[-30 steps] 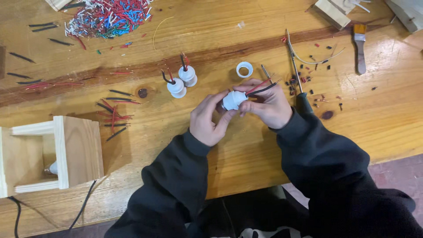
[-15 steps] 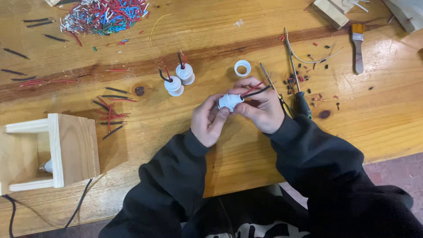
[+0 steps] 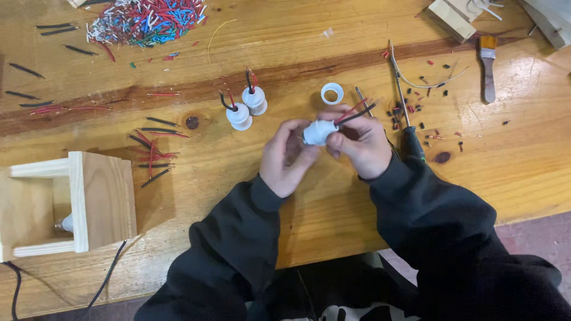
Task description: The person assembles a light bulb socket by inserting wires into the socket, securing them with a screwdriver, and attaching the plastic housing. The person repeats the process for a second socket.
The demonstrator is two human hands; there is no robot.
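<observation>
Both hands close together, just above the worktop [image 3: 505, 160]. Left hand [image 3: 285, 157] curled shut round a small white socket [image 3: 318, 132], fingers wrapped on its left side. Right hand [image 3: 360, 145] closed too, pinching the socket's other side with thumb and fingers. Red and black wires [image 3: 357, 112] poking out of the socket, up and to the right, past the right hand's fingers. Looks like fiddly work on the socket where the wires go in; cannot see that spot. Just behind the hands, a white ring [image 3: 332, 93] lying flat. To the left of it, two more sockets [image 3: 239, 116] with wires, standing side by side. Near the right hand, a screwdriver [image 3: 410, 139] and little wire bits. Far off, a wire pile [image 3: 146, 21], a brush [image 3: 488, 65] and a wood box [image 3: 89, 202].
</observation>
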